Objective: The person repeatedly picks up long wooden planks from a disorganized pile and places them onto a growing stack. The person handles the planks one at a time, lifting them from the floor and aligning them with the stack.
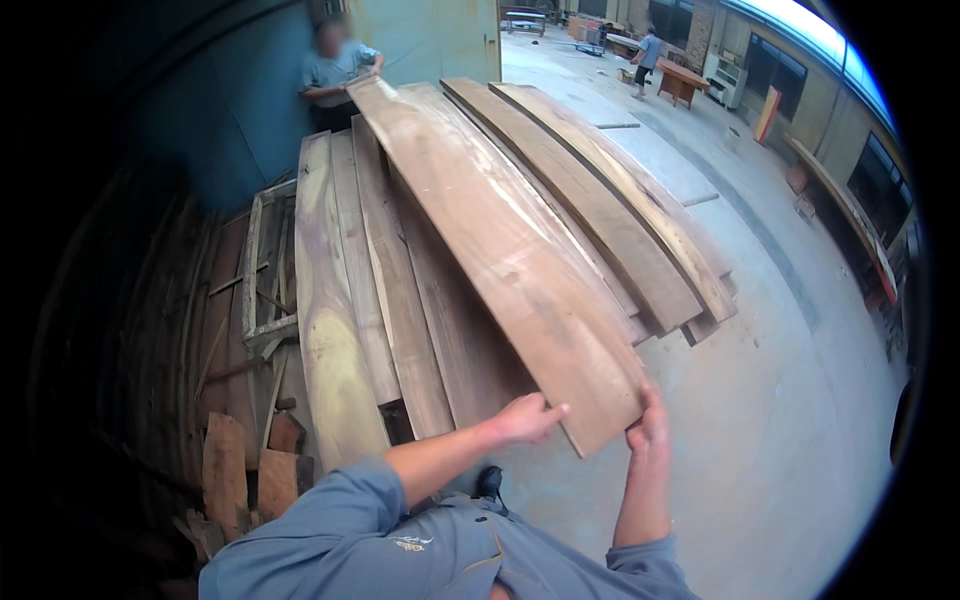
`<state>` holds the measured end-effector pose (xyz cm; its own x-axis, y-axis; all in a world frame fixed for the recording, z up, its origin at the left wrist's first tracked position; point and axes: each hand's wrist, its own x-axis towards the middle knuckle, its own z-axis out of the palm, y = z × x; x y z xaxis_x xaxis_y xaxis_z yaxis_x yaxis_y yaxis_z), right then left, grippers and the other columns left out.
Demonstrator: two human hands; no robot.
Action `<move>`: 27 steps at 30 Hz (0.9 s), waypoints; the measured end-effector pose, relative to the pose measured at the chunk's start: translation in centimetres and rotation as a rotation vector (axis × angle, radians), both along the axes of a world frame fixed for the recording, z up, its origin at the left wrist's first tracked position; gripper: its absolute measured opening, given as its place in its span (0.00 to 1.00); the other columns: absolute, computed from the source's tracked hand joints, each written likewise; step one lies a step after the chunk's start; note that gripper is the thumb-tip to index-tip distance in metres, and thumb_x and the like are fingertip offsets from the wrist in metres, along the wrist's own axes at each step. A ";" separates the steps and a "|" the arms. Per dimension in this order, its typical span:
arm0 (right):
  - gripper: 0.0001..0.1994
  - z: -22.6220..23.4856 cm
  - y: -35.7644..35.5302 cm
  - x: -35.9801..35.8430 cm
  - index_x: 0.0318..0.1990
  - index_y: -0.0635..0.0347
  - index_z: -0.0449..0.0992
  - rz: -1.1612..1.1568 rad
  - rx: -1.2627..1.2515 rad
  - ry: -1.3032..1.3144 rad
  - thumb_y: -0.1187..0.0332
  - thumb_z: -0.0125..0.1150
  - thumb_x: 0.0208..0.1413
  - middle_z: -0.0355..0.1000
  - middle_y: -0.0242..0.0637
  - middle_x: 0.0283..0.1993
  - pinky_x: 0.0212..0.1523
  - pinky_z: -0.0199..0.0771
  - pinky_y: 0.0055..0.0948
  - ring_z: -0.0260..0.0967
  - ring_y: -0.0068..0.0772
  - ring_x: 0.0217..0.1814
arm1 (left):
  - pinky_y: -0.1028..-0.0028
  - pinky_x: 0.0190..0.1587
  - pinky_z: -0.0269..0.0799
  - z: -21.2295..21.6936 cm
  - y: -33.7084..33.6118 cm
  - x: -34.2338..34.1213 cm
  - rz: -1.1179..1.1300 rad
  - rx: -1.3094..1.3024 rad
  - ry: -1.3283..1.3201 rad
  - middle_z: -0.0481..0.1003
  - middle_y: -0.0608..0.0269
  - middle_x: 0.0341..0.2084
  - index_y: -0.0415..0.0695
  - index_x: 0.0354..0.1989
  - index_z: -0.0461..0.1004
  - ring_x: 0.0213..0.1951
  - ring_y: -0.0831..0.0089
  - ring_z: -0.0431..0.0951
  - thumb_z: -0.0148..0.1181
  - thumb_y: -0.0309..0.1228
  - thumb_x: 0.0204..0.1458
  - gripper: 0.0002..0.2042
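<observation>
Head view: one wide look down over our arms onto a stack of timber.
Landmark: stack of planks (400, 290), long rough boards piled side by side, running away from us.
Top plank (490, 240): broad brown board lying slantwise across the stack, its near end jutting past the stack's near edge, its far end up at the stack's far end.
Left hand (527, 417): clenched on the near end of the top plank at its left corner, fingers curled under, thumb on the edge.
Right hand (648, 428): grasping the same end at its right corner, fingers wrapped up around the edge.
Co-worker (335, 75): a person in a grey-blue shirt at the far end of the stack, hands on the far end of the same plank.
Right of the stack: two more long planks (610, 210) lying at an angle on the stack's right side, then bare concrete floor (780, 400).
Left of the stack: a wooden frame (262, 270) and short offcuts (245, 470) in shadow.
Beyond the stack: another person (648, 55) beside a wooden bench (683, 82), well apart.
Step in hand: we judge this a two-person carry, with both ends gripped and the plank not yet clear of the stack.
Next move calls for: lifting level and together with the co-worker, keeping the long board from twisting or scraping the planks under it.
</observation>
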<state>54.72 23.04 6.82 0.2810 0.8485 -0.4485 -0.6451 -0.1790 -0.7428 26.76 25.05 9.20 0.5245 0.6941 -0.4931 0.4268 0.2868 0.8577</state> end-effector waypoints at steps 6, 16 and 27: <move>0.26 -3.9 1.1 3.1 0.72 0.61 0.61 -0.008 0.003 0.046 0.61 0.48 0.70 0.61 0.48 0.74 0.75 0.60 0.47 0.60 0.47 0.75 | 0.68 0.36 0.82 6.9 1.1 1.4 -0.274 0.233 -0.022 0.82 0.57 0.30 0.35 0.49 0.78 0.32 0.70 0.85 0.58 0.47 0.66 0.23; 0.31 -5.9 3.9 4.9 0.73 0.61 0.61 -0.107 0.032 0.138 0.54 0.50 0.67 0.62 0.47 0.74 0.73 0.63 0.53 0.62 0.50 0.74 | 0.72 0.41 0.81 -2.5 -1.2 -18.1 0.437 0.098 -0.227 0.82 0.55 0.40 0.36 0.55 0.76 0.38 0.73 0.83 0.60 0.40 0.66 0.19; 0.31 -11.4 3.8 11.7 0.72 0.67 0.60 -0.149 0.154 -0.439 0.56 0.51 0.69 0.64 0.53 0.71 0.68 0.69 0.45 0.67 0.50 0.68 | 0.73 0.34 0.78 -8.7 -19.6 -49.6 1.400 0.084 0.157 0.80 0.58 0.36 0.38 0.54 0.75 0.33 0.73 0.81 0.63 0.36 0.63 0.17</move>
